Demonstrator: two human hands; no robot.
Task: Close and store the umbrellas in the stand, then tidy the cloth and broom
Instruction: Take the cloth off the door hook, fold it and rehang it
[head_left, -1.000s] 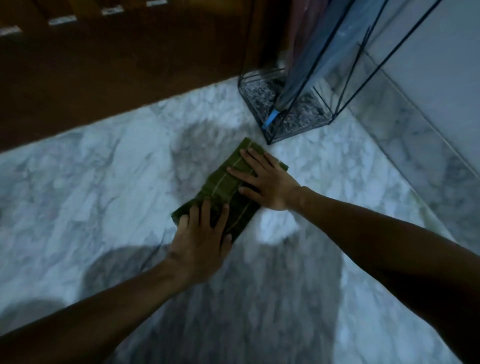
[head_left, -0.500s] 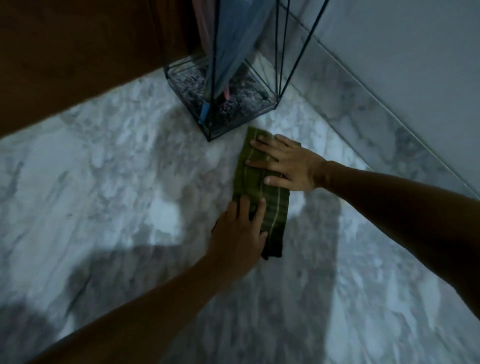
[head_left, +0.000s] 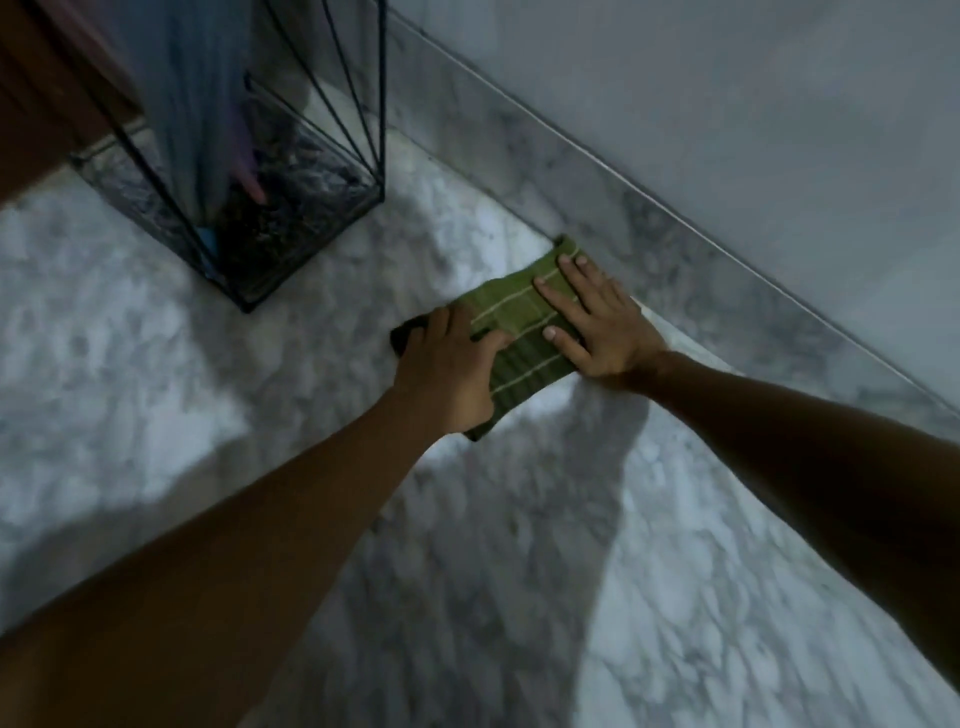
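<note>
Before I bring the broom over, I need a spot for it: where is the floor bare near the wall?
Bare marble floor lies left of the cloth, in front of the umbrella stand, and also between stand and wall. It is crowded at the baseboard, where both hands press the cloth: left hand, right hand.

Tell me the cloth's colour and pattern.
Green with thin pale stripes, folded on the floor; cloth shows best in the head view.
</note>
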